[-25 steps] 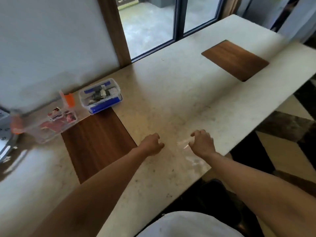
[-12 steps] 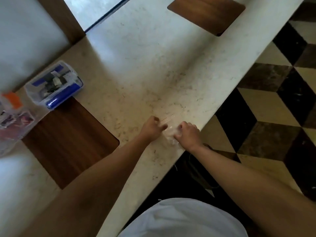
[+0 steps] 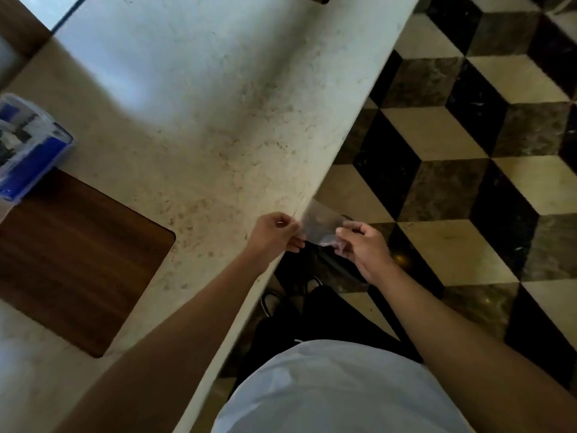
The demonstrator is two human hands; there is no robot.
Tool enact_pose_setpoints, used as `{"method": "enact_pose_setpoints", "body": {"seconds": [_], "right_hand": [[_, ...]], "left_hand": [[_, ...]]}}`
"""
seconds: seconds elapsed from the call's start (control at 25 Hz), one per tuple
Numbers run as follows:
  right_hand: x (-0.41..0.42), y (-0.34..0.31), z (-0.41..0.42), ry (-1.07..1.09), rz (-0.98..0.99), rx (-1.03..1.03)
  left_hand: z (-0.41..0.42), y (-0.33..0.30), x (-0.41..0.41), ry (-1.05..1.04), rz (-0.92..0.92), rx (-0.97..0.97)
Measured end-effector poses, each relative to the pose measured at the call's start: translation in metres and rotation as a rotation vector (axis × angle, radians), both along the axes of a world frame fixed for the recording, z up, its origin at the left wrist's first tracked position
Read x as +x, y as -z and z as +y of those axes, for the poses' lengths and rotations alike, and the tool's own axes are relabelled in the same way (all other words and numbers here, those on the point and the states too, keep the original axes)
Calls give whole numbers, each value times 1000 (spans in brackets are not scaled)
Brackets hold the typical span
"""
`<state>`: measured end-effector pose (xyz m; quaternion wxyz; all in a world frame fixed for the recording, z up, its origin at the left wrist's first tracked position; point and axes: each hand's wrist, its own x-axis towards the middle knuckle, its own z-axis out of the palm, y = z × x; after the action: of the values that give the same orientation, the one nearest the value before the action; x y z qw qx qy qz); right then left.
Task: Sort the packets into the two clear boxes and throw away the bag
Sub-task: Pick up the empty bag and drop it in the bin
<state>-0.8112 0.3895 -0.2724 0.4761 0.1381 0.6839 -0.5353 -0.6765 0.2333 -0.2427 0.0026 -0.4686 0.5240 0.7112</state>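
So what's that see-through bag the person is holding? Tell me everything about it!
The bag is small, thin and clear, like soft plastic film, so the dark floor shows through it. It looks empty and a bit crinkled. It is off the counter, held in the air just past the counter's edge, stretched between both hands: the left hand pinches its left side and the right hand pinches its lower right corner. Nothing else touches it.

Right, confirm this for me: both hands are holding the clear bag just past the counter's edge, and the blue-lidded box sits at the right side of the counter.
One thing is off. The head view shows the blue-lidded box at the left side of the counter, not the right. The rest holds: the left hand and right hand both hold the clear bag just past the counter's edge.
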Motion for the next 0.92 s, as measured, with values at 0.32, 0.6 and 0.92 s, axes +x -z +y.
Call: {"method": "enact_pose_setpoints", "body": {"seconds": [0.32,0.6,0.92], "right_hand": [[-60,73,108,-25,169,200],[-143,296,151,-243,69,363],[-139,509,136,-265,15,481]], "left_hand": [[85,89,-82,277,-350,-177],[138,324,-179,377,-475,-220],[146,527,-203,580,-662,-491]]}}
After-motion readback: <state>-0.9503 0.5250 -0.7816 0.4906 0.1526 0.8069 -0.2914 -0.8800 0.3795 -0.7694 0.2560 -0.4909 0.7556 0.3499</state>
